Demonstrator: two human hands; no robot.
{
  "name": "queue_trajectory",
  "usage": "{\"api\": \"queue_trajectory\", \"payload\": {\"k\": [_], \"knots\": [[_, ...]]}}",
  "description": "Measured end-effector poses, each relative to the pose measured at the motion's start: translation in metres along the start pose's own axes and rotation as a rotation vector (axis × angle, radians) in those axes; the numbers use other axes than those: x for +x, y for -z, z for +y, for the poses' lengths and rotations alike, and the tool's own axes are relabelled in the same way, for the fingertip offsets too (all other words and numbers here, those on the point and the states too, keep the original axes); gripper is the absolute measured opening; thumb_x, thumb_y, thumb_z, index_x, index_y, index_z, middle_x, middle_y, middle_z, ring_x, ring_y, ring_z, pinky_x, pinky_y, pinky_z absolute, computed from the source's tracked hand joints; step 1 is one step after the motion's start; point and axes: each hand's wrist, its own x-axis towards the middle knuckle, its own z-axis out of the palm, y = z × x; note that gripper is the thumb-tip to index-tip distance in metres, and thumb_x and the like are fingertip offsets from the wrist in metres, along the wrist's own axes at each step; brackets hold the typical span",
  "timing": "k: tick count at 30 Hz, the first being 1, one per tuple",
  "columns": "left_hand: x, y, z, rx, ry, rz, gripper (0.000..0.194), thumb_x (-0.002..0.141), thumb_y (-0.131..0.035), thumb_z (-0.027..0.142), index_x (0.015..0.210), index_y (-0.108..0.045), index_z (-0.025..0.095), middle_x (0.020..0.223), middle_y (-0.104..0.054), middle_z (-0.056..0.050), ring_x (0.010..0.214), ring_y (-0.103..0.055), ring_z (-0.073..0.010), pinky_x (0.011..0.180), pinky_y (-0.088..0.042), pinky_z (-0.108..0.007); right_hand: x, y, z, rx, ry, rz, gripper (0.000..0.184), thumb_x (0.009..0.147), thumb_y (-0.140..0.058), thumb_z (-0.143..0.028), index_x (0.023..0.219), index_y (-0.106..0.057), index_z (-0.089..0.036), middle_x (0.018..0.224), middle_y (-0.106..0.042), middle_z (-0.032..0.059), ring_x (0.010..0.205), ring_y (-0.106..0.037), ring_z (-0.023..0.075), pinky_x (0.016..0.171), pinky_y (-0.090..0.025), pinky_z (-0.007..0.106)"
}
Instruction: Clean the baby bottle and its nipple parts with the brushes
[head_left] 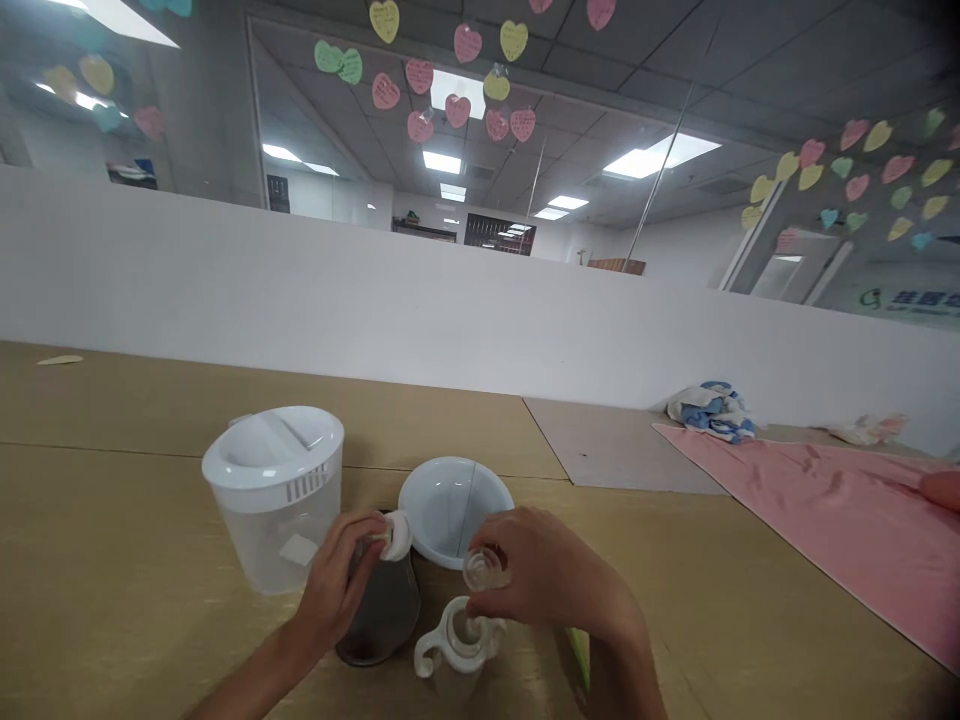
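Note:
My left hand (334, 580) pinches a small white ring-shaped piece (400, 537) over the top of a dark grey container (385, 612). Between the thumb and fingers of my right hand (555, 572) is a small clear round piece (481, 570), tilted so that its circular face shows. Just below it stands a white cup-like piece with curved side handles (426, 652), its round opening upward; my right thumb is close to its rim, and I cannot tell whether they touch. A white bowl (426, 498) sits behind, between my two hands.
A clear pitcher with a white lid (262, 475) stands at left. Something yellow-green (578, 652) lies by my right forearm. To the right are a pink cloth (840, 510), a grey mat (611, 450), a crumpled blue-white cloth (712, 410) and part of someone's hand (941, 490). A white wall (375, 310) runs behind.

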Motion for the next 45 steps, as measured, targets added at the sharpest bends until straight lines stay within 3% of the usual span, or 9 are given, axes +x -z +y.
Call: {"api": "queue_trajectory", "payload": {"k": [5, 10, 13, 15, 22, 29, 32, 36, 45], "knots": [[0.042, -0.004, 0.027, -0.062, -0.061, 0.196, 0.009, 0.088, -0.044, 0.022, 0.092, -0.052, 0.020, 0.092, -0.058, -0.004, 0.087, -0.058, -0.0150, 0.075, -0.049, -0.027, 0.016, -0.012, 0.010, -0.038, 0.030, -0.092, 0.035, 0.058, -0.073, -0.047, 0.082, -0.071, -0.022, 0.074, -0.067, 0.0022, 0.068, -0.057, 0.0175, 0.057, -0.033, 0.025], [0.058, -0.006, 0.046, -0.151, -0.084, 0.233, 0.006, 0.087, -0.046, 0.020, 0.092, -0.050, 0.020, 0.092, -0.057, -0.003, 0.087, -0.057, -0.0148, 0.074, -0.049, -0.028, 0.024, -0.016, 0.015, 0.110, 0.011, -0.120, 0.051, 0.057, -0.073, -0.052, 0.099, -0.067, -0.023, 0.082, -0.066, 0.0023, 0.077, -0.057, 0.0191, 0.066, -0.040, 0.028], [0.056, -0.008, 0.051, -0.143, -0.132, 0.233, 0.006, 0.086, -0.047, 0.019, 0.091, -0.051, 0.020, 0.093, -0.059, -0.004, 0.087, -0.059, -0.0153, 0.073, -0.050, -0.028, 0.025, -0.015, 0.011, 0.301, -0.006, 0.026, 0.087, 0.061, -0.071, -0.054, 0.136, -0.035, -0.028, 0.105, -0.061, 0.0044, 0.086, -0.057, 0.0182, 0.074, -0.044, 0.029], [0.053, -0.009, 0.053, -0.135, -0.165, 0.194, 0.007, 0.085, -0.049, 0.019, 0.091, -0.052, 0.020, 0.093, -0.061, -0.004, 0.086, -0.061, -0.0156, 0.071, -0.051, -0.028, 0.027, -0.015, 0.006, 0.401, 0.011, 0.125, 0.097, 0.064, -0.071, -0.049, 0.142, -0.016, -0.031, 0.120, -0.054, 0.0061, 0.089, -0.057, 0.0171, 0.075, -0.046, 0.030], [0.050, -0.010, 0.059, -0.306, 0.001, 0.150, 0.007, 0.086, -0.047, 0.021, 0.086, -0.054, 0.020, 0.088, -0.070, -0.004, 0.082, -0.067, -0.0161, 0.067, -0.054, -0.027, 0.033, -0.015, -0.013, 0.584, 0.224, 0.237, 0.045, 0.068, -0.069, -0.024, 0.111, -0.057, -0.025, 0.096, -0.066, 0.0003, 0.089, -0.059, 0.0163, 0.077, -0.046, 0.027], [0.057, -0.004, 0.065, -0.451, 0.252, 0.159, 0.017, 0.084, -0.051, 0.034, 0.079, -0.057, 0.019, 0.072, -0.070, -0.001, 0.067, -0.067, -0.0156, 0.059, -0.054, -0.025, 0.037, -0.016, -0.004, 0.832, 0.350, 0.193, 0.053, 0.063, -0.074, -0.026, 0.113, -0.058, -0.024, 0.101, -0.064, 0.0010, 0.089, -0.059, 0.0153, 0.074, -0.047, 0.025], [0.064, 0.000, 0.064, -0.466, 0.324, 0.059, 0.021, 0.083, -0.053, 0.038, 0.081, -0.059, 0.018, 0.077, -0.071, -0.003, 0.072, -0.067, -0.0170, 0.062, -0.054, -0.026, 0.041, -0.017, -0.003, 0.792, 0.324, 0.211, 0.050, 0.066, -0.071, -0.025, 0.114, -0.057, -0.024, 0.102, -0.064, 0.0011, 0.089, -0.059, 0.0148, 0.073, -0.047, 0.025], [0.070, 0.002, 0.060, -0.446, 0.312, -0.075, 0.024, 0.085, -0.050, 0.038, 0.093, -0.060, 0.018, 0.095, -0.069, -0.005, 0.088, -0.065, -0.0179, 0.073, -0.053, -0.027, 0.048, -0.021, -0.004, 0.540, 0.261, 0.453, 0.042, 0.066, -0.064, -0.016, 0.108, -0.056, -0.021, 0.101, -0.060, 0.0036, 0.091, -0.057, 0.0159, 0.075, -0.046, 0.027], [0.057, 0.003, 0.063, -0.317, 0.194, -0.094, 0.021, 0.086, -0.050, 0.033, 0.098, -0.062, 0.021, 0.097, -0.070, -0.003, 0.091, -0.065, -0.0171, 0.081, -0.053, -0.029, 0.047, -0.038, -0.001, 0.069, 0.202, 0.601, 0.035, 0.066, -0.059, -0.016, 0.100, -0.058, -0.019, 0.091, -0.060, 0.0053, 0.085, -0.055, 0.0194, 0.078, -0.041, 0.032]]}}
